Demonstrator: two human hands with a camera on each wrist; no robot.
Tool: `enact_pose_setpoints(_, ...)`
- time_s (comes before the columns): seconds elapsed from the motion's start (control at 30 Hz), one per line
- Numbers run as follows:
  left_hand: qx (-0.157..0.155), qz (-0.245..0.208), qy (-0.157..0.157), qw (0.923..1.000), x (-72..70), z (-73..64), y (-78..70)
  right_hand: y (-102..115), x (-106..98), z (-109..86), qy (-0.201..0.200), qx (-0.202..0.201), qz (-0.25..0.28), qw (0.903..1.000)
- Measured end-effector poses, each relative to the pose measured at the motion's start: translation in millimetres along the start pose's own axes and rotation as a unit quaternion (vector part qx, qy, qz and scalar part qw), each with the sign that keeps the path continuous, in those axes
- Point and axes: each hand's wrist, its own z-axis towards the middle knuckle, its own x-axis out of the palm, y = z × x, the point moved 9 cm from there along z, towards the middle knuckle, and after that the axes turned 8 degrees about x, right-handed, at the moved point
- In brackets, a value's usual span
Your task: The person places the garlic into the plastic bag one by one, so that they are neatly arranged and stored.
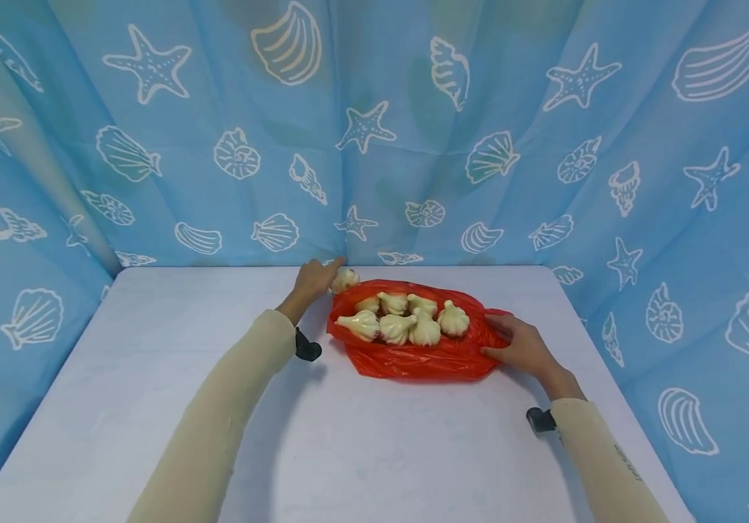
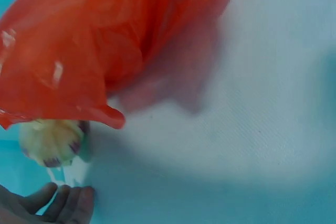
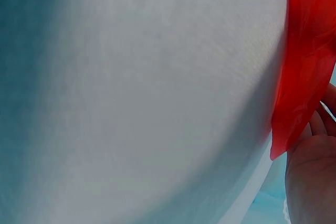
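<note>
A red plastic bag (image 1: 413, 362) lies open on the table, with several pale garlic bulbs (image 1: 425, 328) showing in its mouth. Behind its left end is a single garlic bulb (image 1: 345, 280), partly hidden by the bag in the left wrist view. My left hand (image 1: 317, 280) reaches beside that bulb, and the left wrist view has the fingers (image 2: 68, 203) extended, a small gap from it. At the bag's right end, my right hand (image 1: 523, 347) holds the plastic between thumb and fingers; the right wrist view catches the hand only at its edge.
The white table (image 1: 400, 450) runs back to a blue curtain (image 1: 374, 181) printed with shells and starfish, which also encloses both sides. A dark wrist device (image 1: 307, 346) sits below the left hand, another dark device (image 1: 540, 420) below the right.
</note>
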Motion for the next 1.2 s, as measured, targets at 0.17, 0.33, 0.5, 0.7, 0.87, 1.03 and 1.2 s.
enact_pose_setpoints(0.17,-0.026,-0.010,0.022,0.9994,-1.2,2.7,5.6,2.1,-1.4,2.9,-0.001,-0.005,0.003,1.0000)
enact_pose_setpoints(0.33,-0.048,-0.016,0.049,0.9975,1.2,4.3,4.9,4.0,-1.7,2.5,0.000,-0.006,-0.001,1.0000)
enact_pose_setpoints(0.5,-0.069,-0.023,0.063,0.9953,4.3,5.2,4.9,2.8,-0.9,2.1,0.000,-0.007,0.000,1.0000)
enact_pose_setpoints(0.7,-0.063,-0.015,0.057,0.9963,8.3,7.6,5.2,1.1,-0.2,0.7,-0.003,-0.004,0.000,1.0000)
enact_pose_setpoints(0.87,-0.070,-0.056,0.036,0.9953,9.5,5.5,8.6,-0.1,0.1,-1.4,-0.004,-0.003,0.002,1.0000)
enact_pose_setpoints(1.03,-0.082,-0.102,0.007,0.9914,6.5,6.8,16.0,-0.5,-0.7,-2.2,-0.006,-0.002,0.001,1.0000)
enact_pose_setpoints(1.2,-0.076,-0.131,-0.012,0.9884,0.4,10.7,21.1,-2.3,-0.1,-0.8,-0.005,0.001,-0.001,1.0000)
